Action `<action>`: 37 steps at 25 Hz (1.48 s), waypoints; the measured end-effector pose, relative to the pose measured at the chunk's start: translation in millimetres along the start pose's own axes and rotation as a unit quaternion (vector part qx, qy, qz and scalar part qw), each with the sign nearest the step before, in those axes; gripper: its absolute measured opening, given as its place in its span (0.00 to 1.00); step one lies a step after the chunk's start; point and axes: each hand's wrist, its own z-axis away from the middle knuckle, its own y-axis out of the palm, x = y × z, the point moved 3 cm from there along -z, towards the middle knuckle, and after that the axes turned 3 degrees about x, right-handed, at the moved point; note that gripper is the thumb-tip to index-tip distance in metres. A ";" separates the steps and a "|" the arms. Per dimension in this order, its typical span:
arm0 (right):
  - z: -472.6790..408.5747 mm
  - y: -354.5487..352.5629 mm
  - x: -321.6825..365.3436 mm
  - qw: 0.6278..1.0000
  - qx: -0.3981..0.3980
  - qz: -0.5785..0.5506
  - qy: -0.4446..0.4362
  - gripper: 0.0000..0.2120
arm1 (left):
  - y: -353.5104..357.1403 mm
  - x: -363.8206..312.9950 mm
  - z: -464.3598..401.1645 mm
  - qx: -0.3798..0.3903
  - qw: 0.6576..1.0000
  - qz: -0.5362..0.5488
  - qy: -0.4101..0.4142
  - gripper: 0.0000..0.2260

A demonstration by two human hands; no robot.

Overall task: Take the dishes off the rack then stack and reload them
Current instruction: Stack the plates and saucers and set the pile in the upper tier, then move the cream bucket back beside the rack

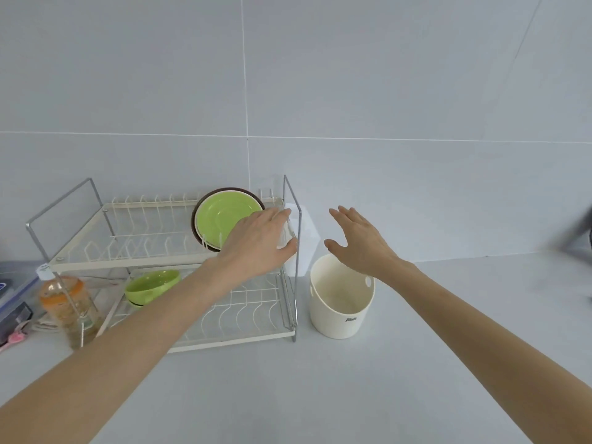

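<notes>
At far left of the frame, a plastic bottle (pixel 65 302) with an orange label, lettering too blurred to read, standing on the table (pixel 320 395) just in front of the rack's corner.

Left of centre, a two-tier wire rack (pixel 96 248): upper tier, a green plate (pixel 224 216) and a brown plate (pixel 196 230) behind it, both upright in the slots, presumably to drain; lower tier, a green bowl (pixel 152 283) nested on another, lying tilted.

At centre, left hand (pixel 256 245) spread flat over the upper tier's right end, in front of the green plate; grip open, nothing held, likely reaching for that plate.

Right of centre, right hand (pixel 358 241) hovering open and empty above a cream tub (pixel 341 302) beside the rack, tub apparently empty, a small dark logo on its front, unreadable.
</notes>
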 end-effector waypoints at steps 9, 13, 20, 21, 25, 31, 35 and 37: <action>34.3 37.8 -95.0 0.997 0.053 -0.011 0.061 0.30 | 85.4 -50.1 5.4 0.062 0.998 0.008 -0.021 0.27; 36.1 57.5 -132.9 0.994 0.074 -0.021 0.083 0.30 | 121.4 -56.0 3.1 0.115 0.992 0.014 -0.041 0.28; 13.3 98.7 -180.3 0.977 0.132 -0.107 0.129 0.31 | 176.0 -50.3 -9.3 0.177 0.966 0.120 -0.144 0.30; 7.7 104.7 -183.9 0.973 0.138 -0.125 0.136 0.32 | 182.3 -49.9 -11.9 0.180 0.961 0.133 -0.161 0.31; -13.1 129.8 -195.8 0.949 0.155 -0.208 0.177 0.33 | 212.2 -42.2 -25.2 0.175 0.923 0.251 -0.233 0.30; -26.9 153.7 -197.1 0.905 0.119 -0.344 0.219 0.25 | 241.0 -37.5 -26.7 0.126 0.831 0.431 -0.329 0.20; -26.4 154.7 -195.4 0.862 0.090 -0.435 0.246 0.18 | 245.9 -37.6 -25.3 0.107 0.801 0.477 -0.346 0.22; -23.4 152.7 -192.7 0.843 0.078 -0.468 0.254 0.16 | 242.2 -38.8 -23.1 0.098 0.795 0.485 -0.350 0.21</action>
